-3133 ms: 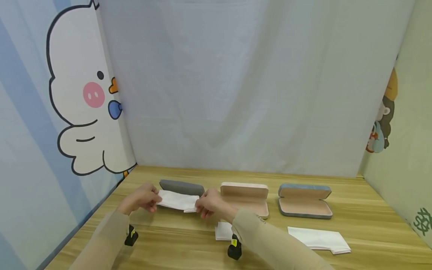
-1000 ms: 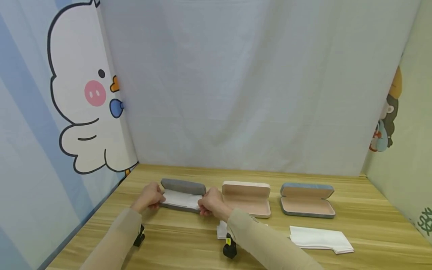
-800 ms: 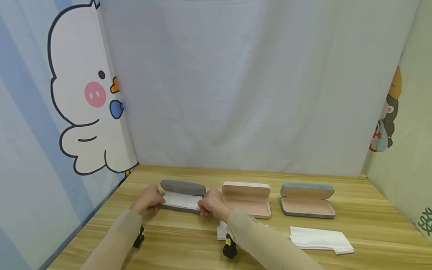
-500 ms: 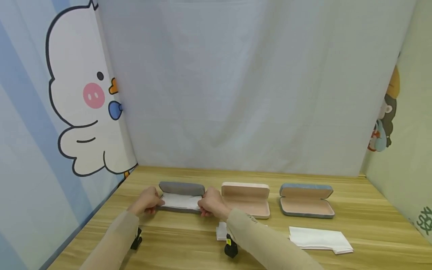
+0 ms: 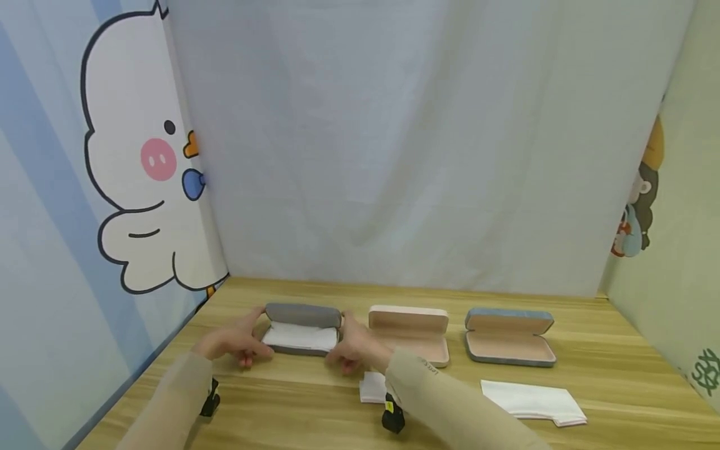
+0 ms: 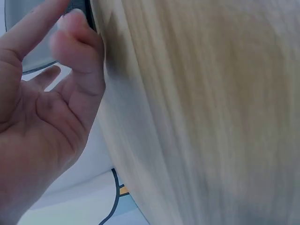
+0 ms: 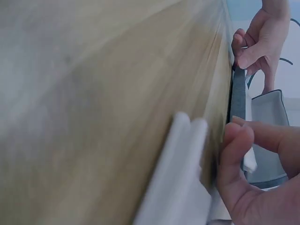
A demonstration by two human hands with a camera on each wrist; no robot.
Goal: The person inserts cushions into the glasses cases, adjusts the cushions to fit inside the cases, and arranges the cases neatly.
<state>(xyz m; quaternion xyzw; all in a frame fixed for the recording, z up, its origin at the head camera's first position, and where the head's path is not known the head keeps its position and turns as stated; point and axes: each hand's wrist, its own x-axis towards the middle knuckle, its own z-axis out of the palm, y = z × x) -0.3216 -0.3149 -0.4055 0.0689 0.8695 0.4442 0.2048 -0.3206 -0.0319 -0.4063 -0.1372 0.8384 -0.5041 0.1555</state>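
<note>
An open grey glasses case (image 5: 304, 314) stands at the left of the table, its lid raised at the back. A folded white cloth (image 5: 302, 337) lies in its lower half. My left hand (image 5: 233, 340) is at the case's left end, index finger stretched to the lid's edge and thumb by the front corner. At the right end, my right hand (image 5: 355, 345) spans the case the same way, thumb and index finger spread apart. The right wrist view shows both hands beside the case's dark front edge (image 7: 238, 96).
To the right stand an open cream glasses case (image 5: 409, 320) and an open blue one (image 5: 510, 347). Nearer lie a small folded white cloth (image 5: 372, 389), partly behind the right sleeve, and a longer white cloth (image 5: 531, 400). A pale curtain (image 5: 394, 156) hangs behind the table.
The white cloth was held above the grey case between both hands, then lowered into it. My fingers have since let go of the cloth and spread to the case's ends and lid.
</note>
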